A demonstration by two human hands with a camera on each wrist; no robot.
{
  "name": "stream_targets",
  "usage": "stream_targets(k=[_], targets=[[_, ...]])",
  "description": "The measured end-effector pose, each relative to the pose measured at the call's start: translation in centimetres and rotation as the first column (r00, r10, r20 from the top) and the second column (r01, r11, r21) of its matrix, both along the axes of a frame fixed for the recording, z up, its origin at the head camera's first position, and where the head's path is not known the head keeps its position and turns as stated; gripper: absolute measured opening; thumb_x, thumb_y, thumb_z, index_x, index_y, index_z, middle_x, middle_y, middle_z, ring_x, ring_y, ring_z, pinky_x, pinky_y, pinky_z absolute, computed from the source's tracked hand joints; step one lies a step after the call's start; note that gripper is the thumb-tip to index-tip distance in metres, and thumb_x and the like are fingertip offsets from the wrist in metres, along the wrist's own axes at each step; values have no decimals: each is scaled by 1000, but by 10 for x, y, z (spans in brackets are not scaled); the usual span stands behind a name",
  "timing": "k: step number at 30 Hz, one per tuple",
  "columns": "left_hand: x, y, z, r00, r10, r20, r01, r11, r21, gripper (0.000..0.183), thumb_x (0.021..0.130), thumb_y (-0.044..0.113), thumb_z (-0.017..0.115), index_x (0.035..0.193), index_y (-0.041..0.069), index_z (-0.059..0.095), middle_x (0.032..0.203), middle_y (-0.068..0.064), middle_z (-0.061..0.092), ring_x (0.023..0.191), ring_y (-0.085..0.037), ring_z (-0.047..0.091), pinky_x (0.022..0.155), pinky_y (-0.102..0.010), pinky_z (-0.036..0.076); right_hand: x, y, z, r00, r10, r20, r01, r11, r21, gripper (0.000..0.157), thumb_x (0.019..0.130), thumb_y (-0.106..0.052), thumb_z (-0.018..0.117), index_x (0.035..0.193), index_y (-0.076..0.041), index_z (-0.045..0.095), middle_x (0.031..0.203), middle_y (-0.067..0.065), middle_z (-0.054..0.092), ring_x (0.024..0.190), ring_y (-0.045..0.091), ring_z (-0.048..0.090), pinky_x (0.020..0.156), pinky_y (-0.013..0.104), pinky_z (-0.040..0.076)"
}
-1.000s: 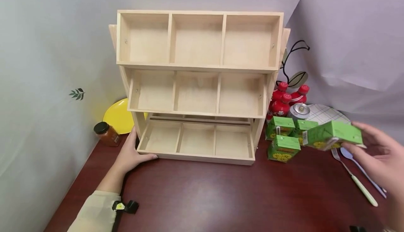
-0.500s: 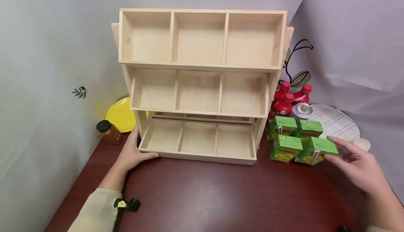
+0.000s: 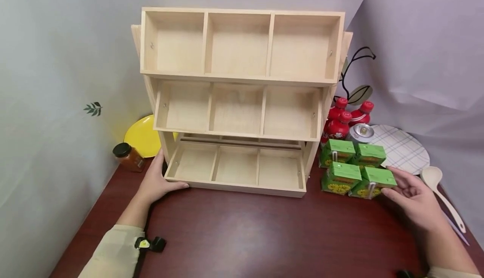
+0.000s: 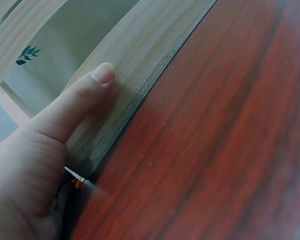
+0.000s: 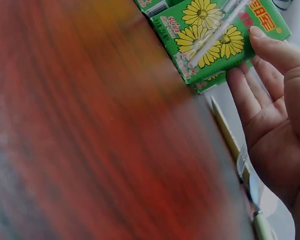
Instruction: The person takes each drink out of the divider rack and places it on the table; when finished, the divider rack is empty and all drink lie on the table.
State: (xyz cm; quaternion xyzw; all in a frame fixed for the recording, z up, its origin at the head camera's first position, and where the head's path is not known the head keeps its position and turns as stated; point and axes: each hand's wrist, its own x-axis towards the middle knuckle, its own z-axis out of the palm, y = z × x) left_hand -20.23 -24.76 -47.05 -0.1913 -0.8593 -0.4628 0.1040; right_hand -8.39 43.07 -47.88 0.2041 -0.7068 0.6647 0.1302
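Note:
A pale wooden three-tier shelf [image 3: 242,77] with divided compartments stands in the middle of the head view. My left hand [image 3: 153,184] grips its lower left corner, the thumb lying along the bottom tray's front board [image 4: 135,55] in the left wrist view; the other fingers are hidden there. Right of the shelf, several green drink cartons stand in a two-by-two block. My right hand [image 3: 416,202] pinches the front right drink carton [image 3: 372,182] by its right side. In the right wrist view, the thumb touches that carton's [image 5: 205,25] flowered face, which bears a straw.
Red-capped bottles [image 3: 338,127] and a silver can [image 3: 361,133] stand behind the cartons. A checked round mat [image 3: 402,148], a ladle [image 3: 442,194] and cutlery lie to the right. At the left are a yellow plate [image 3: 141,137] and a black-lidded jar [image 3: 128,157].
My right hand has brought the carton in from the right and down onto the table, against the other cartons. The left hand has kept its place on the shelf corner.

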Motion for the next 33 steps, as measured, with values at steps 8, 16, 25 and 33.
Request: stream_targets(k=[8, 16, 25, 33], targets=[[0, -4, -3, 1000, 17, 1, -17, 1000, 1, 130, 44, 20, 100, 153, 19, 28, 142, -9, 42, 123, -23, 40, 96, -18, 29, 8, -4, -14, 1000, -31, 1, 31, 994, -107, 65, 78, 38, 44, 138, 22, 29, 131, 13, 59, 112, 16, 61, 86, 23, 49], [1, -4, -5, 1000, 18, 10, -18, 1000, -8, 131, 45, 21, 100, 153, 20, 26, 142, -10, 42, 123, -24, 38, 97, -20, 28, 9, -10, -10, 996, -85, -20, 84, 996, -38, 63, 75, 38, 49, 135, 24, 34, 134, 15, 56, 118, 16, 57, 86, 22, 48], [-1, -5, -11, 1000, 20, 10, -20, 999, 40, 142, 46, 15, 99, 156, 22, 10, 144, -13, 38, 124, -29, 41, 96, -15, 30, 11, -16, 13, 970, -240, 27, 230, 954, 193, 67, 75, 31, 59, 138, 15, 41, 129, 0, 62, 109, 7, 61, 83, 16, 48], [4, -18, -28, 983, 132, -128, -134, 991, -9, 152, 47, 24, 99, 156, 24, -6, 151, -15, 23, 131, -34, 34, 105, -24, 28, 13, -27, 56, 862, -426, -275, 507, 723, 469, 60, 68, 13, 79, 124, 1, 63, 123, 8, 64, 110, -2, 55, 93, 9, 37]])
